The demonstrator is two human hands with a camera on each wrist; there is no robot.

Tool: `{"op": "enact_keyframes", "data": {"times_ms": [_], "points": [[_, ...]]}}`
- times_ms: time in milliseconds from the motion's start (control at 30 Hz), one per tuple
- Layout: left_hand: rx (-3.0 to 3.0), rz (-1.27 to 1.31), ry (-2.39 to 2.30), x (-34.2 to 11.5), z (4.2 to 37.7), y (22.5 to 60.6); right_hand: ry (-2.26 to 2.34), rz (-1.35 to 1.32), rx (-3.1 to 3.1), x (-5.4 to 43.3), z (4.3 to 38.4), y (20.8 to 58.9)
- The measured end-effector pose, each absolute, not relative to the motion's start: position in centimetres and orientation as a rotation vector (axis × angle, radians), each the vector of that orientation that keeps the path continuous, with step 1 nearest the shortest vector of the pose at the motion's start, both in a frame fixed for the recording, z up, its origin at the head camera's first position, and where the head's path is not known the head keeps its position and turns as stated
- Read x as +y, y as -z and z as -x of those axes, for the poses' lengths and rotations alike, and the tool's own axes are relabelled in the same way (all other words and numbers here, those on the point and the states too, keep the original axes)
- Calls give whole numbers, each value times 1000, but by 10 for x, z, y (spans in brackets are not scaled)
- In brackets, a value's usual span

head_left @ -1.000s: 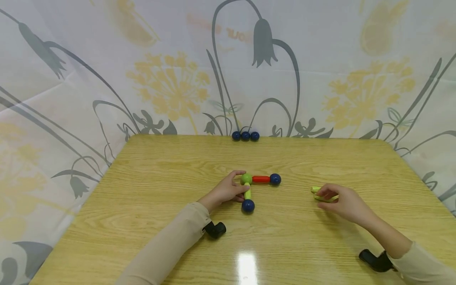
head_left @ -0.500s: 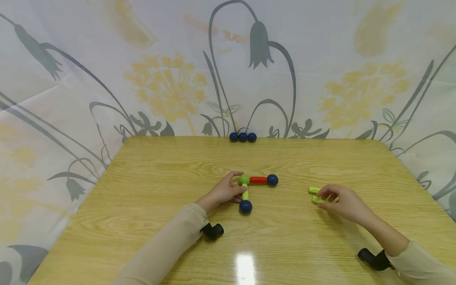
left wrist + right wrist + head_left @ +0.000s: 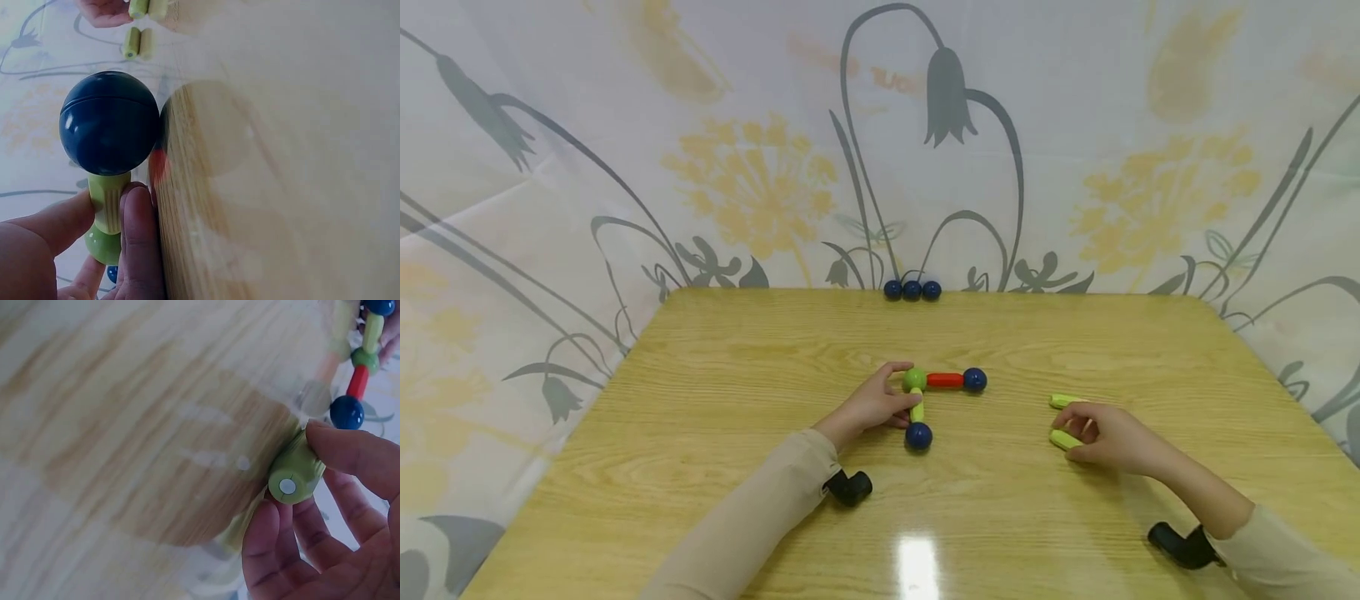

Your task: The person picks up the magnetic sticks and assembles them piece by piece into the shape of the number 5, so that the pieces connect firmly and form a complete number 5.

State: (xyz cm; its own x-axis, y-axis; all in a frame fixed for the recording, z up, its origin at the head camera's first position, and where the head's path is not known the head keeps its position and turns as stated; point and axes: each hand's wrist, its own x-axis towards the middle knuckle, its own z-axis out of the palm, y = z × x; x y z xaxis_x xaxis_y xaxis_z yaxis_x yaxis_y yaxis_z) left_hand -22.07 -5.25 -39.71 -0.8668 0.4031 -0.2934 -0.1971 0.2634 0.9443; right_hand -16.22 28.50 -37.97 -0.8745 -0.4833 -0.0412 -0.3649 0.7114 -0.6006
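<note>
An L-shaped build lies on the table: a green ball (image 3: 915, 380) at the corner, a red rod (image 3: 945, 380) leading to a blue ball (image 3: 975, 380), and a yellow-green rod (image 3: 107, 199) leading to a nearer blue ball (image 3: 918, 436). My left hand (image 3: 876, 402) pinches that yellow-green rod between thumb and finger, with another finger by the green ball. To the right, my right hand (image 3: 1116, 437) pinches a loose yellow-green magnetic rod (image 3: 295, 472) whose end shows a silvery disc. A second loose yellow-green rod (image 3: 1063, 401) lies just beyond the right fingers, partly hidden by them.
Three dark blue balls (image 3: 912, 290) sit in a row at the back edge of the wooden table (image 3: 760, 350). Behind it hangs a flower-patterned cloth (image 3: 760, 167). Black wrist mounts (image 3: 850, 488) stick out from both forearms.
My right hand has drawn one loose rod slightly toward me, apart from the other rod. The left hand and the build stay in place; the head view shifted slightly.
</note>
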Motion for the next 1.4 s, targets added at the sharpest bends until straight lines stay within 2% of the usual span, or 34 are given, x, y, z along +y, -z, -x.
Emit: {"op": "enact_keyframes", "data": {"times_ms": [1400], "points": [[2097, -198, -1618, -53, 218, 396, 986, 901, 2534, 208, 176, 382]]}}
